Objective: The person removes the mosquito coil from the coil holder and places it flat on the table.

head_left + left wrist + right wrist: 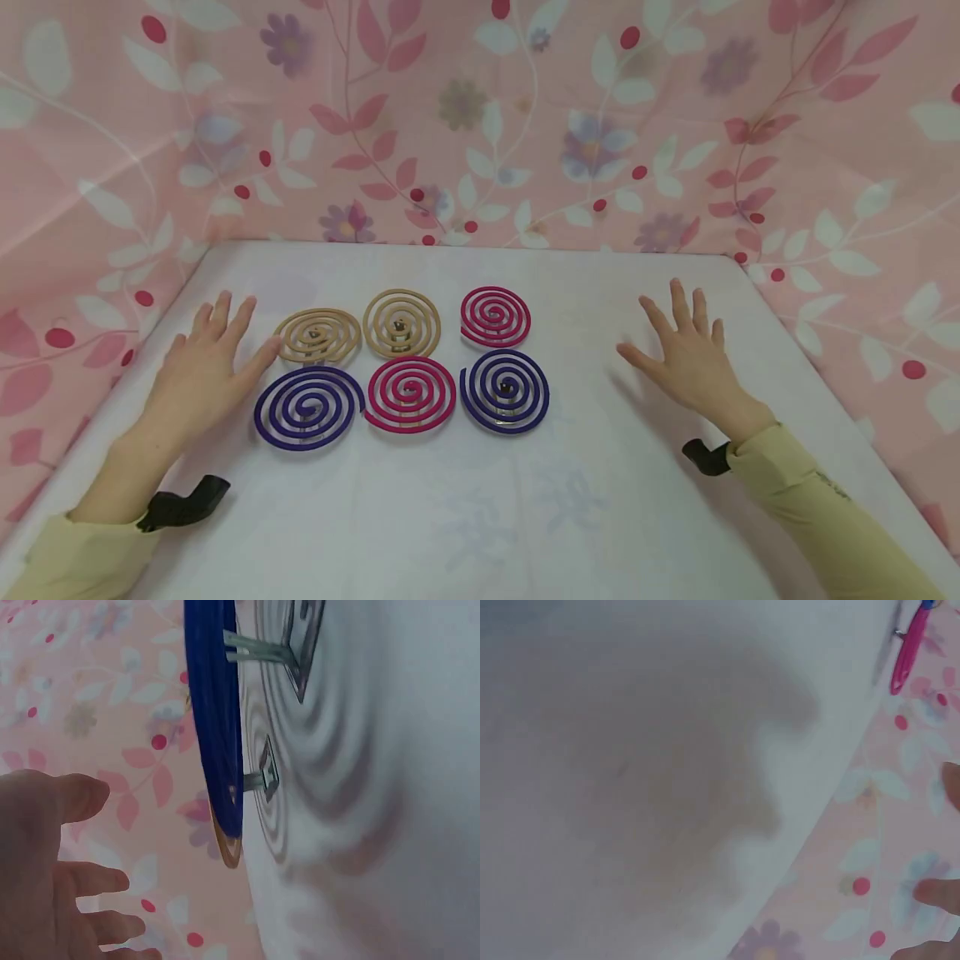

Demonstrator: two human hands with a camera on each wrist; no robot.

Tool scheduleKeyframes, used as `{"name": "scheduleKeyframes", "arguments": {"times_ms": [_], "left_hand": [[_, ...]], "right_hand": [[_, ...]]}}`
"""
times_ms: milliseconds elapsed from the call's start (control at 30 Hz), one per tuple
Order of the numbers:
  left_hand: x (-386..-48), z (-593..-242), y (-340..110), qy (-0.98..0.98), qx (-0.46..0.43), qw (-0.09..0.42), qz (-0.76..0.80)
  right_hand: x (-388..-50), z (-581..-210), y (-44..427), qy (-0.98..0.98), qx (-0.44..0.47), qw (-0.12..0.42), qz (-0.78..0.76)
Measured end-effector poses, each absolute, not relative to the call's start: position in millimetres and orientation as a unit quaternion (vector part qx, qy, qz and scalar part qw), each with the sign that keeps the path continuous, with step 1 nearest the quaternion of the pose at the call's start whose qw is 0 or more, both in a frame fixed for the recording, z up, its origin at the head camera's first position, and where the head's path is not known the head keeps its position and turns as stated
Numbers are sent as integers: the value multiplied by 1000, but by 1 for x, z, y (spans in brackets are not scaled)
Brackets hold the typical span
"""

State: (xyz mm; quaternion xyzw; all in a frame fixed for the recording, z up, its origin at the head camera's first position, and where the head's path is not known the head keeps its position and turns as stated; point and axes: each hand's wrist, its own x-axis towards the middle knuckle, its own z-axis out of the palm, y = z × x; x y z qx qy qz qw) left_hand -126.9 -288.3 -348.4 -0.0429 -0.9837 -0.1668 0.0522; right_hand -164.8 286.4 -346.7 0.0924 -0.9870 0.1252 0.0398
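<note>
Spiral mosquito coils stand on small metal stands in two rows. In the back row are a left tan coil (316,333), a second tan coil (386,325) and a pink coil (495,313). The front row has a left blue coil (309,408), a pink coil (410,389) and a right blue coil (517,408). My left hand (191,371) hovers with spread fingers just left of the coils, its thumb near the left tan one. To the right, well apart from them, my right hand (693,367) hovers, fingers spread, holding nothing. The left wrist view shows a blue coil (214,712) edge-on above its metal stand (259,650).
A white table (420,517) carries the coils, with faint marks (472,525) near its front. Pink floral cloth (465,125) hangs behind and along both sides. Black wrist bands (187,502) stick out from the sleeves (832,517).
</note>
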Motion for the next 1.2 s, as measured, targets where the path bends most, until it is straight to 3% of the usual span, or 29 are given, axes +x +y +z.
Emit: {"name": "scheduleKeyframes", "arguments": {"times_ms": [433,767,1200], "left_hand": [[-112,-345,-239,-929,-69,74,-357],[-112,-340,-192,-879,-114,10,-463],[-120,-349,-155,-848,-128,-33,-514]], "right_hand": [[-165,-334,259,-941,97,-22,325],[-163,-312,243,-846,76,-84,521],[-169,-325,238,-815,85,-122,560]]}}
